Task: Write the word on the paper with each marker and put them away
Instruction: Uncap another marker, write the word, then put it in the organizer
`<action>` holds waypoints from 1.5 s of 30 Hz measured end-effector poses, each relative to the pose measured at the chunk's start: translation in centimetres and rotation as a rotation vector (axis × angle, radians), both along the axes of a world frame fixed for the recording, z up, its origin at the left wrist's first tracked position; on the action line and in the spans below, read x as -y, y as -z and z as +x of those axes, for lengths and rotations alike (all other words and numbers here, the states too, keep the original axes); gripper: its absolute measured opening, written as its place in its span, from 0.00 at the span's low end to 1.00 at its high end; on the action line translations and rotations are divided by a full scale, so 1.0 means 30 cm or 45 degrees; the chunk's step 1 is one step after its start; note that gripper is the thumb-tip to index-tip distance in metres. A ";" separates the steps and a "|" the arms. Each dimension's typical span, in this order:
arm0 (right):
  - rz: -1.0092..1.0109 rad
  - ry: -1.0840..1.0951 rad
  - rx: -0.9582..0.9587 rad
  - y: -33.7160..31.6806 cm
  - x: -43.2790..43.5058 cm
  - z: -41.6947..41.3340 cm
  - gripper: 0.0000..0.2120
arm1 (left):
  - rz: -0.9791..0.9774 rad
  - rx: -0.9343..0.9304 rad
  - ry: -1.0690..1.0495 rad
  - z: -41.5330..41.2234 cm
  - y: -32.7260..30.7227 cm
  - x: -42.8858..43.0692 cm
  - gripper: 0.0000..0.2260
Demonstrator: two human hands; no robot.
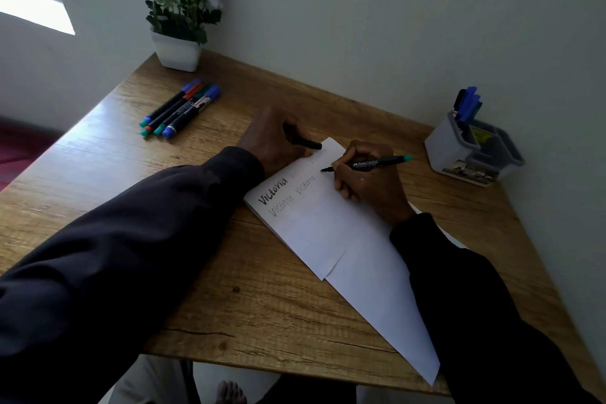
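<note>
White paper (331, 226) lies slanted on the wooden table (249, 302), with "Victoria" written on it several times near its far end. My right hand (367, 179) grips a thin black marker (377, 163) with a teal end, its tip just above the sheet after the second row of words. My left hand (277, 138) rests at the paper's far corner and holds a black cap (303, 141) in its curled fingers. Several capped markers (180, 110) lie together at the far left. A white and grey holder (472, 151) at the far right holds blue-capped markers (467, 105).
A white pot of white flowers (178, 33) stands at the table's back left corner, against the wall. A second sheet (387, 302) lies under the first and reaches the near table edge. A window is at top left. A bare foot (229, 392) shows below the table.
</note>
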State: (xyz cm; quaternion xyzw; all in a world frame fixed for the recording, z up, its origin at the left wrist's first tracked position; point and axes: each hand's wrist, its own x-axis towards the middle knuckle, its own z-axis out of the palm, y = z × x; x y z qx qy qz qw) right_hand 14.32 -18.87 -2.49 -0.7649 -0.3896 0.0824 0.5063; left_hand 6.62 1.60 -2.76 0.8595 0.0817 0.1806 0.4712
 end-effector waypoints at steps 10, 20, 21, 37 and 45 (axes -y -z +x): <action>0.045 -0.030 -0.026 -0.002 -0.003 0.003 0.08 | 0.007 -0.009 0.000 0.000 -0.001 0.002 0.07; -0.009 -0.037 0.000 -0.008 -0.001 -0.005 0.08 | 0.020 -0.022 -0.007 -0.002 -0.005 0.005 0.07; -0.011 -0.038 0.003 -0.008 -0.001 -0.004 0.08 | 0.022 -0.024 -0.008 -0.002 -0.006 0.004 0.07; 0.031 0.007 -0.047 -0.003 -0.001 -0.003 0.09 | 0.018 -0.017 -0.012 -0.008 -0.008 0.007 0.07; 0.053 0.010 -0.039 -0.001 -0.004 -0.004 0.08 | -0.002 -0.031 0.011 -0.008 -0.010 0.004 0.06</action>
